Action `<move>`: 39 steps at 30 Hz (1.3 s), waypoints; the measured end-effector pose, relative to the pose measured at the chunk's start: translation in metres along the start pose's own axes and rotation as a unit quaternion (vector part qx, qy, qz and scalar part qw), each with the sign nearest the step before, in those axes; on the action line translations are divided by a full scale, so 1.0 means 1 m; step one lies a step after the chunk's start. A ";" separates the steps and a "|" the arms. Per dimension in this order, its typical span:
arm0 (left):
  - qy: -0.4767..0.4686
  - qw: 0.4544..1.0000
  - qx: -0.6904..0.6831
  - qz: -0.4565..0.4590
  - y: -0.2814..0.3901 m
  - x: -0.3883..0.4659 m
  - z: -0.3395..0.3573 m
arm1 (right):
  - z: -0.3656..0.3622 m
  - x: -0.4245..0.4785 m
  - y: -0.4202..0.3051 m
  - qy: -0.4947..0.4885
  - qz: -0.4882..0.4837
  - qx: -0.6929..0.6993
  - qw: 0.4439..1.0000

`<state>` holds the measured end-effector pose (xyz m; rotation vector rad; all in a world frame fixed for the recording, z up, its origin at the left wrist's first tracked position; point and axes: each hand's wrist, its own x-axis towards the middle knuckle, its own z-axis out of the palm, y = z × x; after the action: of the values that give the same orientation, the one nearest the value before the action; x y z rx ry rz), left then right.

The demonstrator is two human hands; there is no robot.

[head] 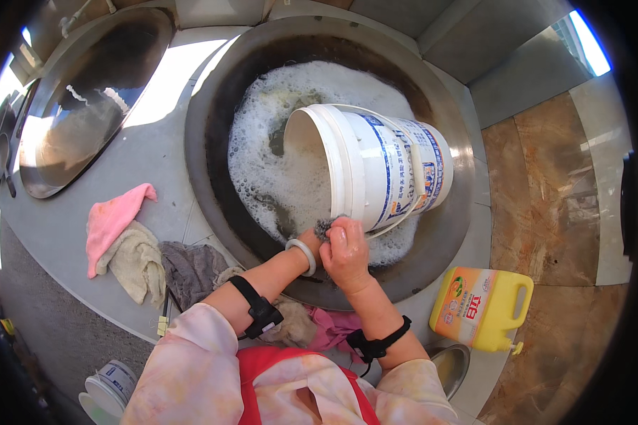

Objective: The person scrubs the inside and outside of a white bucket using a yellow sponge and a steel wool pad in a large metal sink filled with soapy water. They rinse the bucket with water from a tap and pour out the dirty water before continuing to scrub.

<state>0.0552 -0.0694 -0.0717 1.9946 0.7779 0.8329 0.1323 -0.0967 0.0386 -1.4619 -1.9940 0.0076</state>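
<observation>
A white plastic bucket (372, 164) with blue printing and a wire handle lies on its side in a large wok (218, 212) of foamy water (319, 79), its mouth facing left. My right hand (345, 252) is closed on a grey metal scouring ball (324, 227) at the lower edge of the bucket's rim. My left hand (311, 244) is close beside it, just left of the rim; its fingers are mostly hidden by the right hand and the scouring ball, so its grip does not show.
Pink, beige and grey cloths (191, 268) lie on the tiled ledge at left. A second wok (95, 106) is at upper left. A yellow detergent jug (481, 308) lies at lower right, near a metal bowl (452, 366). Small white buckets (111, 385) stand at lower left.
</observation>
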 end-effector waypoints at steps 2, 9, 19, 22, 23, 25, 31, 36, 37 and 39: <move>-0.140 0.985 0.051 -0.090 -0.004 0.001 0.009 | -0.001 0.002 0.005 0.002 -0.007 0.002 1.000; -0.245 0.939 0.123 -0.207 -0.004 -0.015 0.023 | 0.012 0.118 0.011 -0.031 0.008 -0.096 0.995; -0.231 0.941 -0.137 -0.206 0.027 0.018 -0.041 | -0.029 -0.040 0.010 -0.004 0.192 0.139 0.972; -0.139 0.881 -0.404 -0.204 0.016 0.043 -0.052 | -0.049 0.013 0.008 0.073 0.189 0.227 0.953; -0.121 0.863 -0.449 -0.195 0.015 0.049 -0.051 | -0.048 0.027 0.005 0.098 0.169 0.231 0.953; -0.086 0.916 -0.339 -0.197 0.028 0.043 -0.052 | -0.023 0.030 0.004 0.060 0.102 0.080 0.990; -0.095 0.986 -0.043 -0.128 0.024 0.007 -0.032 | 0.008 0.112 0.015 0.039 0.089 -0.038 0.995; -0.112 0.986 -0.013 -0.121 0.030 0.000 -0.036 | 0.001 0.089 0.018 0.023 0.046 -0.021 0.998; -0.108 0.989 0.003 -0.101 0.026 0.004 -0.034 | -0.003 0.066 0.010 0.044 0.028 -0.013 0.999; -0.109 0.992 0.033 -0.063 0.016 0.005 -0.024 | -0.003 0.011 0.002 0.054 0.014 0.000 0.998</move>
<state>0.0428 -0.0621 -0.0456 2.0314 0.8028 0.5130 0.1339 -0.0873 0.0460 -1.4588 -1.8867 -0.0596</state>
